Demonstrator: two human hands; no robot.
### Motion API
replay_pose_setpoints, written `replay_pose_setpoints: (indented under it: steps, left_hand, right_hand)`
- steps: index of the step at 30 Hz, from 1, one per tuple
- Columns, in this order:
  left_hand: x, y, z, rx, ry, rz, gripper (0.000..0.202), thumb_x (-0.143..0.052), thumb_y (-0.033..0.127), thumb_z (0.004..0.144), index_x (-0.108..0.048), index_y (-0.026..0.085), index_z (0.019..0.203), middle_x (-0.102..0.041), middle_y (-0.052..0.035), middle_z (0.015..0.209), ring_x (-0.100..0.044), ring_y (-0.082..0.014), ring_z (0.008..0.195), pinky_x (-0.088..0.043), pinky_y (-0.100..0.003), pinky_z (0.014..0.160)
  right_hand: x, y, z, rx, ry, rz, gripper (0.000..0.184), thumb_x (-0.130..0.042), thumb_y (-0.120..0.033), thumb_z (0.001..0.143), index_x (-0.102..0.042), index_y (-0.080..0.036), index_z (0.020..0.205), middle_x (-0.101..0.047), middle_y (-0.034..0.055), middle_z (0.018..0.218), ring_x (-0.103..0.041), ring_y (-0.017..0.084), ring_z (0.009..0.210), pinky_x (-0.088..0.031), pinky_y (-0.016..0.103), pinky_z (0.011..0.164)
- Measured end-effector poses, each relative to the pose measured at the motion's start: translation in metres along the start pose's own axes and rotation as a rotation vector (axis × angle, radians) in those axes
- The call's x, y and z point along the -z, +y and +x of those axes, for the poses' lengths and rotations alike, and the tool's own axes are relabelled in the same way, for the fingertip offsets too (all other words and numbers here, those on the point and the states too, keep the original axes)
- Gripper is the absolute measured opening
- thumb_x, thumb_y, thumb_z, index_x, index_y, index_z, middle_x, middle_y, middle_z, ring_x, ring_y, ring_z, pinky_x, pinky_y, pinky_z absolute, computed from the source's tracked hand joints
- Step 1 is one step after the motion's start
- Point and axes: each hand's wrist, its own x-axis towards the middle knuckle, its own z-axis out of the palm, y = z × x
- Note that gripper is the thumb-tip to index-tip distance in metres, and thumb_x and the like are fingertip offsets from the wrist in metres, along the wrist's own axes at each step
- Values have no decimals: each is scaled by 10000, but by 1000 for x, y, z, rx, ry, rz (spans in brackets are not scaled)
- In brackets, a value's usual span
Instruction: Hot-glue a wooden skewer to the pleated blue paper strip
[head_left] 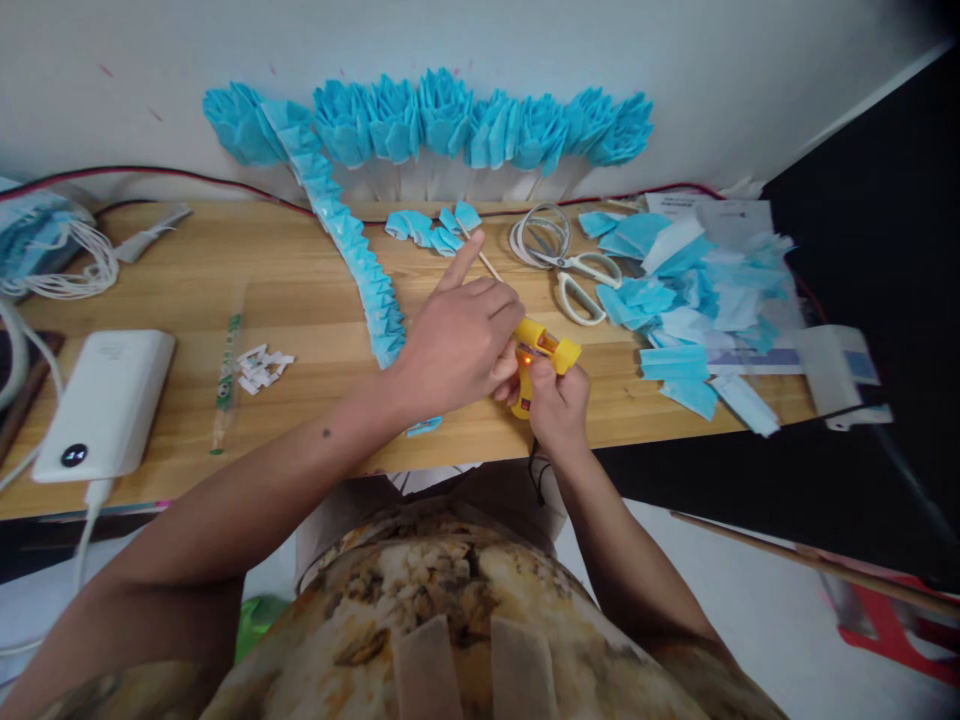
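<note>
My right hand (561, 402) is wrapped around a yellow glue gun (534, 333), whose small orange light glows. My left hand (466, 335) reaches across to the gun, its index finger stretched out and the other fingers curled against the yellow body. What those curled fingers hold is hidden. A thin pale stick (487, 262) runs from behind that hand towards small blue folded pieces (427, 230). Beside my left wrist ends a long pleated blue strip (349, 240). A blue scrap (424, 427) lies under my left forearm.
Blue paper-like flowers (446, 115) line the wall. Scissors (581, 280) and a tape roll (540, 235) lie beyond the gun, with blue scraps (637, 300) at right. Leftward are white bits (264, 369), a clear green-marked strip (227, 380) and a white power bank (109, 400).
</note>
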Motion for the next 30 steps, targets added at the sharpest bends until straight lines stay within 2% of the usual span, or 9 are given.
replay_pose_setpoints:
  steps: [4,10,17,24,30]
  left_hand:
    - [2,2,1,9,-39,21,223,-477,158,909,-700,174,910,-734,-84,916,-707,-275,923,-457,-612,1163]
    - [4,1,3,35,-74,-53,210,-487,161,900,-695,187,903,-730,-63,918,-704,-269,932,-308,-685,1251]
    - [16,-9,3,7,-140,-108,225,-513,191,912,-734,203,951,-772,-71,1011,-737,-276,985,-188,-695,1301]
    - [12,-13,-2,34,-110,-128,173,-580,253,902,-723,229,996,-784,-69,1057,-737,-273,1022,-211,-644,1310]
    - [6,-16,-3,125,-58,-273,176,-606,213,867,-702,205,1014,-775,-68,1074,-732,-266,1048,-204,-662,1308]
  right_hand:
    - [0,1,0,-1,4,-15,654,-530,-826,884,-675,-199,767,-665,17,525,-595,142,420,-483,263,437]
    - [0,4,0,-8,-7,-2,633,-541,-797,901,-673,-197,747,-660,17,524,-586,137,421,-487,261,447]
    - [1,3,0,9,-13,14,622,-542,-778,911,-701,-197,755,-669,21,529,-591,140,419,-477,260,427]
    - [1,3,2,-6,-24,-33,633,-521,-794,901,-678,-210,717,-673,23,533,-598,145,435,-491,274,446]
    - [1,4,1,15,-25,-53,602,-533,-763,920,-719,-198,823,-690,14,552,-606,144,436,-497,271,455]
